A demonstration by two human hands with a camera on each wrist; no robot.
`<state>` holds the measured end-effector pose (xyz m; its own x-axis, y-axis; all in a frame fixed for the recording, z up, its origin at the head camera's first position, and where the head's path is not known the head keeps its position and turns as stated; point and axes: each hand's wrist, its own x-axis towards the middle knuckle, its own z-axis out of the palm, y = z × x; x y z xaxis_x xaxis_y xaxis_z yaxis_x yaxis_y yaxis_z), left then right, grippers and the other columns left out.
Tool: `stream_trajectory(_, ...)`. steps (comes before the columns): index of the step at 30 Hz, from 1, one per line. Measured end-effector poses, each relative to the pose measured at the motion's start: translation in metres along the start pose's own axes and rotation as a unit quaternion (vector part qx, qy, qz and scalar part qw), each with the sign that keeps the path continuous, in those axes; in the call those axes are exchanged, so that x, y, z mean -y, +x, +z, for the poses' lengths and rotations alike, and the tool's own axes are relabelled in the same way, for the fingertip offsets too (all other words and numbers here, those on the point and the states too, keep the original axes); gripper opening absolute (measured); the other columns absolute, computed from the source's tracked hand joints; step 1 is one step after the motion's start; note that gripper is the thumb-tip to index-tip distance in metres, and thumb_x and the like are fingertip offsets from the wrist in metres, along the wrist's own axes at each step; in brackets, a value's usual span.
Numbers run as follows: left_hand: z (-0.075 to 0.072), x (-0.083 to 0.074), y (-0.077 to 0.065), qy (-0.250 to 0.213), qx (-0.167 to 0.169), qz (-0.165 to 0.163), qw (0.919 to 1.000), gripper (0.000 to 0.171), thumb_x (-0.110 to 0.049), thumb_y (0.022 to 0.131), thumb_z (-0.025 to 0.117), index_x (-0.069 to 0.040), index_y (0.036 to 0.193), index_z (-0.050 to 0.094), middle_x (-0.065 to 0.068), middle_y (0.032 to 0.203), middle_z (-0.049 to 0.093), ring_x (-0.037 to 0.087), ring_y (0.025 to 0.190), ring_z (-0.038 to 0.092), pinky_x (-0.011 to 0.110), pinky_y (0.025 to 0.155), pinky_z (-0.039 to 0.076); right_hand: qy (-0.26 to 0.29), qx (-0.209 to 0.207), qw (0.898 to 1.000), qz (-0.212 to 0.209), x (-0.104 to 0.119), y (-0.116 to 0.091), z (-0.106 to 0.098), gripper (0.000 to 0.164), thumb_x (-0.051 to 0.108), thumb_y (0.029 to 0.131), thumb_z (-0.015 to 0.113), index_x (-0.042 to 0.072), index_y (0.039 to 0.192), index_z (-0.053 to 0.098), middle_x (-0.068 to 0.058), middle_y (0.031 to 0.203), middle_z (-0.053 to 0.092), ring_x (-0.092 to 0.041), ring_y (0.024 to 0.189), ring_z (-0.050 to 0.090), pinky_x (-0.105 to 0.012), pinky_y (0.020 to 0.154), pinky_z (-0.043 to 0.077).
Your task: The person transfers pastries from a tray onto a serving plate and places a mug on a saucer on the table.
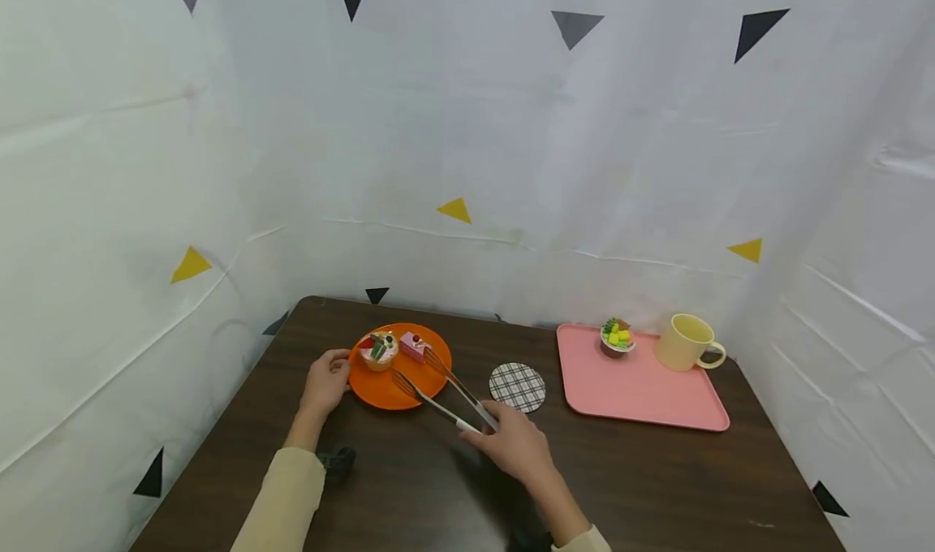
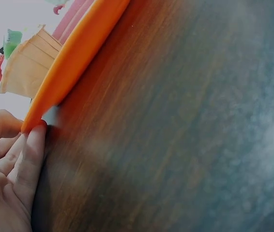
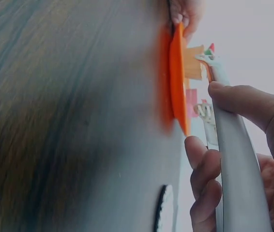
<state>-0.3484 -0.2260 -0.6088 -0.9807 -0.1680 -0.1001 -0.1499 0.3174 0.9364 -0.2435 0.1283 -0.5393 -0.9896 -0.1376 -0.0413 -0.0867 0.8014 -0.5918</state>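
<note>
Left hand (image 1: 326, 383): pinches the near edge of the plate (image 1: 376, 391), thumb above the rim, fingers beneath it.
Right hand (image 1: 517, 446): grips the tongs (image 3: 241, 174), thumb along one arm, fingers curled about the other.
Tongs: reach forward and left from the right hand, arms spread, both tips over the plate.
Plate: just right of the left hand, ahead and left of the right hand.
Cupcake (image 1: 379, 364): on the plate, on the side toward the left hand; one tip shows just right of it.
Cake (image 1: 413, 347): on the plate, right of the cupcake, farther from the left hand; the other tip shows at its right end.
Line to cake: ahead and left of the right hand; its long axis seems to slant toward that hand, roughly along the tongs. The left hand is nearer, but the tongs bridge the gap. Whether either tip touches a sweet, I cannot tell.
Coaster (image 1: 517, 388): on the worktop (image 1: 409, 495), just beyond the right hand.
Tray (image 1: 621, 398): right of both hands, holding a dessert cup (image 1: 617, 338) and a mug (image 1: 679, 344).
</note>
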Motion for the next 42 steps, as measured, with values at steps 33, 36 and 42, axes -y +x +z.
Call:
stream_trajectory(33, -0.005, -0.002, -0.005, -0.018, 0.007, -0.001, 0.9998, 0.046, -0.023, 0.114, 0.053, -0.003, 0.156, 0.051, 0.027, 0.148, 0.060, 0.033, 0.122, 0.066, 0.019, 0.079, 0.060, 0.066, -0.075, 0.991, 0.085, -0.081, -0.044, -0.055, 0.061, 0.052, 0.088, 0.086, 0.019, 0.138, 0.072, 0.001, 0.099, 0.072, -0.016, 0.080, 0.059, -0.033, 0.065, 0.044)
stream_trajectory(36, -0.005, -0.003, -0.004, -0.017, 0.004, -0.001, 0.9998, 0.046, -0.023, 0.114, 0.053, -0.003, 0.155, 0.051, 0.026, 0.147, 0.060, 0.032, 0.120, 0.067, 0.019, 0.079, 0.060, 0.071, -0.083, 0.989, 0.101, -0.089, -0.047, -0.060, 0.062, 0.050, 0.089, 0.086, 0.015, 0.138, 0.072, 0.000, 0.099, 0.072, -0.017, 0.081, 0.059, -0.033, 0.065, 0.044)
stream_trajectory(42, -0.001, -0.001, -0.002, -0.011, -0.004, -0.008, 0.9999, 0.046, -0.026, 0.114, 0.054, -0.004, 0.154, 0.053, 0.025, 0.146, 0.062, 0.027, 0.113, 0.068, 0.020, 0.079, 0.060, 0.077, -0.085, 0.985, 0.128, -0.104, -0.058, -0.069, 0.069, 0.051, 0.090, 0.085, 0.008, 0.142, 0.068, -0.004, 0.100, 0.071, -0.018, 0.083, 0.059, -0.033, 0.068, 0.044)
